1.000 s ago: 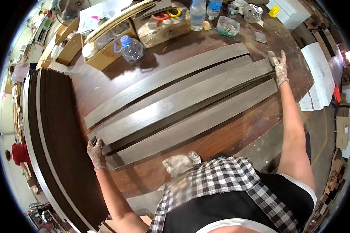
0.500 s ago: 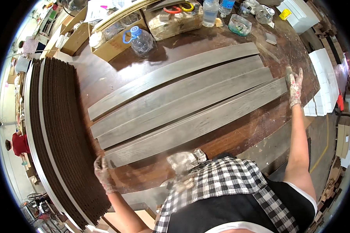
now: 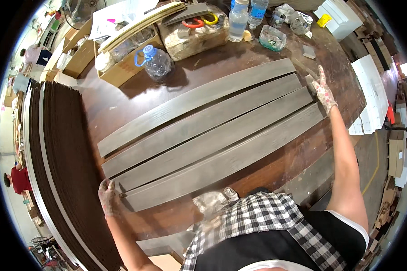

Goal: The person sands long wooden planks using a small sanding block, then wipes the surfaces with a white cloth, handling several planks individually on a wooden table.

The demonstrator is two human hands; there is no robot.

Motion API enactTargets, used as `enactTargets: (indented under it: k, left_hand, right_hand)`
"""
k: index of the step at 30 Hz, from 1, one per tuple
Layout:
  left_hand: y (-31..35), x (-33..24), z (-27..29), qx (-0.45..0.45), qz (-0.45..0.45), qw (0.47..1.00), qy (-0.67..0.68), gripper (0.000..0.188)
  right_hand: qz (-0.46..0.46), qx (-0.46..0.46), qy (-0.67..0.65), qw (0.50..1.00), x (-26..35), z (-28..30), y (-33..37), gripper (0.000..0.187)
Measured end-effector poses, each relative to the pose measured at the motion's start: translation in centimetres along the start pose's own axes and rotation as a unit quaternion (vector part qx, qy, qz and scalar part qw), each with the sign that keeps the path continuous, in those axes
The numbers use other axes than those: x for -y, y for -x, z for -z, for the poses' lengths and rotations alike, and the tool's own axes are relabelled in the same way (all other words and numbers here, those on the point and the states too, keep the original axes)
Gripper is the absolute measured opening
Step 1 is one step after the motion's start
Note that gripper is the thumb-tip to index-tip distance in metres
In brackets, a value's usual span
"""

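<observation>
Several long grey wood-grain planks lie side by side on the brown table, slanting up to the right. The far plank and the second plank have dark gaps beside them. My left hand, in a stained patterned glove, is at the left end of the third plank, fingers extended and slightly apart. My right hand, gloved likewise, is by that plank's right end with fingers spread. The near plank lies closest to me, with a thin edge line along its far side.
A tall stack of dark-edged boards rises at the left. Along the back stand a cardboard box, a blue-capped jug, a block with red and yellow handles, bottles and a clear tub. White panels stand right.
Both hands have moved from the near plank's ends to the third plank's ends. A narrow dark gap now shows between the second and third planks. The view has shifted slightly.
</observation>
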State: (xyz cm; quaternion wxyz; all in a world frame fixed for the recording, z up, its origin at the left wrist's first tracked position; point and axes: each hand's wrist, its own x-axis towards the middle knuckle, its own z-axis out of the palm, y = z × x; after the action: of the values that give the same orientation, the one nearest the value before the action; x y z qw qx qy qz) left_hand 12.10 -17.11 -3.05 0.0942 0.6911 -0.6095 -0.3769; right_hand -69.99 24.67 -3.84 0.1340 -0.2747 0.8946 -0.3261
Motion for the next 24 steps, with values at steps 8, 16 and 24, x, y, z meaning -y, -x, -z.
enactTargets:
  k: [8, 16, 24]
  left_hand:
    - [-3.0, -3.4, 0.3, -0.033, -0.032, 0.993, 0.111, 0.050]
    - [-5.0, 0.9, -0.7, -0.040, -0.043, 0.985, 0.161, 0.041]
    - [-3.5, -1.3, 1.4, -0.046, -0.012, 0.967, 0.250, 0.041]
  right_hand:
    - [-0.046, -0.034, -0.067, 0.996, 5.1, -2.1, -3.0, 0.077]
    - [-0.013, -0.081, -0.084, 0.993, 4.4, -5.6, -3.1, 0.073]
    - [-0.032, -0.099, -0.152, 0.983, 8.9, -3.3, -2.2, 0.072]
